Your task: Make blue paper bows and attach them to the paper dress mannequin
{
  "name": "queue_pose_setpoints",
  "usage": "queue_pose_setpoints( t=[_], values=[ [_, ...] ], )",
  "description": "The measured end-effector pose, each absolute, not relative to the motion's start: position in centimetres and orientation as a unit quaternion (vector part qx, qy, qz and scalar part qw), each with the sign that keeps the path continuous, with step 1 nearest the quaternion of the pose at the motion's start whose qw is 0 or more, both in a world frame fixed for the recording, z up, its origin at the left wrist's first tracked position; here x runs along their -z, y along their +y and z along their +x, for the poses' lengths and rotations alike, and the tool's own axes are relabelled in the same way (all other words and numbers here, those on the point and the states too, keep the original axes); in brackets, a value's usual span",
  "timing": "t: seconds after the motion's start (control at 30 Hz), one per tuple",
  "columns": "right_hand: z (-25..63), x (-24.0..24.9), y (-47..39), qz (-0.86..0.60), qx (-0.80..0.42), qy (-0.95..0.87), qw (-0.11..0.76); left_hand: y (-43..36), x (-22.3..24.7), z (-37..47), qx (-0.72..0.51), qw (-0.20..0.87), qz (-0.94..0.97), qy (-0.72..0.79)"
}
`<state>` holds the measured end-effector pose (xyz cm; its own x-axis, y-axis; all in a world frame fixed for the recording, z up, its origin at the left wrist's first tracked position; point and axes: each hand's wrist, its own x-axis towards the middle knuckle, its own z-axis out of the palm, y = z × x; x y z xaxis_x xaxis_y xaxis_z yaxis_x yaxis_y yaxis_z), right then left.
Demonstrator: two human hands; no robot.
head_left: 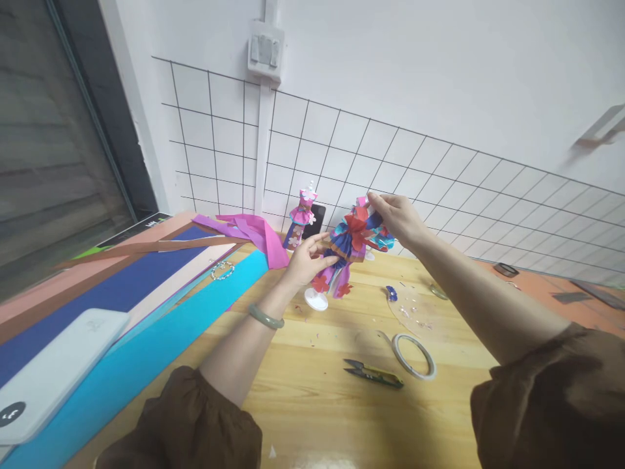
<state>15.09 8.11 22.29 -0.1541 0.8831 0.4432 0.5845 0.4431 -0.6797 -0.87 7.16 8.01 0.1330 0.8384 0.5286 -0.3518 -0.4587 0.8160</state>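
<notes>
A small paper dress (356, 231) in blue, red, pink and purple, on a mini stand with a white round base (316, 299), is held up between my hands. My left hand (308, 262) has its fingers and thumb closed round the dress's left side at the waist. At the top right, my right hand (394, 216) pinches the upper part of the dress; its fingertips are partly hidden. Red paper flowers show on the bodice and skirt. Just behind my left hand stands another little dress (303, 212) in pink and blue with pale flowers.
Crepe paper strips, including magenta (268, 241) and turquoise (195, 312), lie at left with a white power bank (63, 371) and a beaded bracelet (222, 271). Thread snips (374, 374), a tape roll (414, 356) and paper scraps lie in front. A dark phone (315, 221) leans behind.
</notes>
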Motion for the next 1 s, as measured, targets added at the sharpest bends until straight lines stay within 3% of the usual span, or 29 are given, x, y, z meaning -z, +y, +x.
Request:
queue_pose_setpoints(
  t=[0.77,1.0],
  values=[
    [15.5,-22.2,8.6,-0.518,-0.124,-0.738,0.413,7.8,-7.9,-2.4,-0.607,0.452,0.605,0.247],
    [16.3,-21.9,9.0,-0.567,-0.090,-0.721,0.388,8.5,-7.8,-2.7,-0.633,0.457,0.534,0.325]
  ],
)
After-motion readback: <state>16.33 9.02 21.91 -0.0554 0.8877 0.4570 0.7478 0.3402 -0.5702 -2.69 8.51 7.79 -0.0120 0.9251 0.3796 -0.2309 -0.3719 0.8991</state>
